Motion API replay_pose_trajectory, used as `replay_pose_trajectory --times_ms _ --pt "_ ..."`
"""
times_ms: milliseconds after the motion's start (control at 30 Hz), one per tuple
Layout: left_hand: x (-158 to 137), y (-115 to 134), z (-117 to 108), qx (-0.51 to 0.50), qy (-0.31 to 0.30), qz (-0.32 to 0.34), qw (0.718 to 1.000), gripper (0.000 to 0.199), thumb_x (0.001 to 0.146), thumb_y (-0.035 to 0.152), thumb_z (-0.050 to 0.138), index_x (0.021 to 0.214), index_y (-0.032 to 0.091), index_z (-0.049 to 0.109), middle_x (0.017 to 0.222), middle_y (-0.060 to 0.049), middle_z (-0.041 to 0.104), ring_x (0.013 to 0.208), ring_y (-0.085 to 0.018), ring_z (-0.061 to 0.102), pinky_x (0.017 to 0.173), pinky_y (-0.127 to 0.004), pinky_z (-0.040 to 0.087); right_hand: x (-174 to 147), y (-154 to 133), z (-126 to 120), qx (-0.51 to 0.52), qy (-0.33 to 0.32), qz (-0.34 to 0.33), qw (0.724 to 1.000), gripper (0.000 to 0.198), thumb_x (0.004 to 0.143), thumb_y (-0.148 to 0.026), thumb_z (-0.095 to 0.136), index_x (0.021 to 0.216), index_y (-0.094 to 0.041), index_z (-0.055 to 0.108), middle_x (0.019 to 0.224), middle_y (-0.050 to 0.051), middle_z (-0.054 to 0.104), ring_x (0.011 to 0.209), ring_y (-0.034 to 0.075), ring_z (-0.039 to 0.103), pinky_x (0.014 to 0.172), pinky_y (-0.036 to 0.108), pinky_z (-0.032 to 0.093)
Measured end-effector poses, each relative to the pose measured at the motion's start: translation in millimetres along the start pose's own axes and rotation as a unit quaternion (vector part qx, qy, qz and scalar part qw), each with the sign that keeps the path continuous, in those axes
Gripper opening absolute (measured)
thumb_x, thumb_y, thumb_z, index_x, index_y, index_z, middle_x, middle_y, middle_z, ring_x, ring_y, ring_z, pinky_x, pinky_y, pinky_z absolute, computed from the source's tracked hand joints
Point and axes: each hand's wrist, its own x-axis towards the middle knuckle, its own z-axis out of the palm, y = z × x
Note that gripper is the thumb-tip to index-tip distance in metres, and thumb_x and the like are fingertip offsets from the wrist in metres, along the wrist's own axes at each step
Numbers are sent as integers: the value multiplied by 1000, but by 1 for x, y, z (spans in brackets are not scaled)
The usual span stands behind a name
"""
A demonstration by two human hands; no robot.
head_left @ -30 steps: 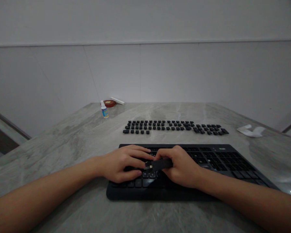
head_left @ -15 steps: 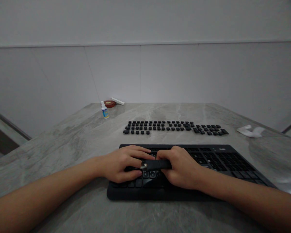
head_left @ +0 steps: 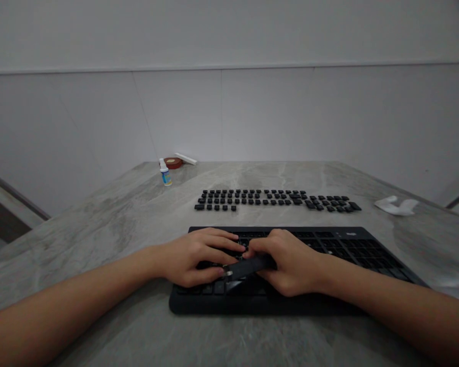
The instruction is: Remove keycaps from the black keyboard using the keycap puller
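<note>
Right hand [head_left: 294, 265] grips black tool [head_left: 250, 267]; left hand [head_left: 195, 257], fingers spread, partly hides keyboard [head_left: 268, 305]; keycaps [head_left: 297, 201] lie at its 12 o'clock.

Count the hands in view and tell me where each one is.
2: the left hand is spread on the left part of the keyboard; the right hand is over its middle, gripping a black tool.

Pale wall [head_left: 229, 114] behind gry marbled tbl [head_left: 110, 214], dim lt.
</note>
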Motion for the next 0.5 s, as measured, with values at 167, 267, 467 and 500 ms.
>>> replay_pose_trajectory --times_ms 167,267,467,500 --pt "0 -1 0 2 10 16 1000 35 93 25 48 123 14 62 135 -13 59 130 -27 51 111 -45 43 0 -2 0 -31 14 -16 999 8 72 -16 58 71 -18 65 57 4 66 50 16 58 49 24 30" --pt "1 0 -1 7 12 12 1000 33 93 22 50 123 16 62 135 -13 59 130 -27 51 110 -46 44 0 -1 3 -38 31 -48 998 9 69 -14 58 70 -18 66 54 4 65 48 16 57 49 26 29" --pt "0 0 -1 10 13 14 1000 33 92 21 51 123 15 62 135 -13 59 131 -27 50 111 -45 44 1 3 9 -41 54 -47 997 8 66 -14 57 63 -18 64 52 4 64 46 16 56 48 27 27" --pt "0 0 -1 11 15 14 1000 33 92 21 51 122 15 63 135 -13 59 131 -27 50 111 -45 44 0 3 9 -43 57 -46 996 8 66 -15 57 63 -18 64 51 4 64 46 16 56 48 27 27"
